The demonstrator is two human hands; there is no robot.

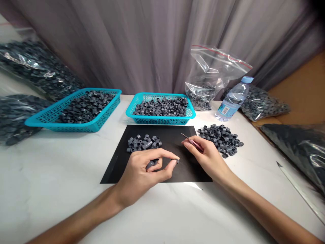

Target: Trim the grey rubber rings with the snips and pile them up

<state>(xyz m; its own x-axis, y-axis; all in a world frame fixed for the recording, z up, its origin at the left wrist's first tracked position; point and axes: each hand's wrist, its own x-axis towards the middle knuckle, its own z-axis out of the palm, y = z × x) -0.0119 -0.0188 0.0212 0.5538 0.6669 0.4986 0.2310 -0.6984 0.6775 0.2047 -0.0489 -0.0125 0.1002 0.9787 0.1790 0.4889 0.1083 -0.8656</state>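
My left hand [142, 169] is over the front of a black mat [177, 132]. Its thumb and index fingertip pinch a small dark grey piece [177, 161], and more grey ring-shaped plastic [151, 164] sits within the curled fingers. My right hand [203, 152], at the mat's right side, grips a slim pointed tool [194, 143] with a pink handle; its dark tip points up and left. Whether the tool is tweezers or a blade, I cannot tell. Behind my left hand lies a small heap of grey rings [143, 142] on the mat.
A loose pile of grey rings [220, 137] lies right of the mat. Two blue baskets [162, 118] [95, 127] of rings stand behind it. A water bottle [232, 101], a zip bag [201, 89] and other filled bags [262, 103] line the back and sides of the white table [63, 169].
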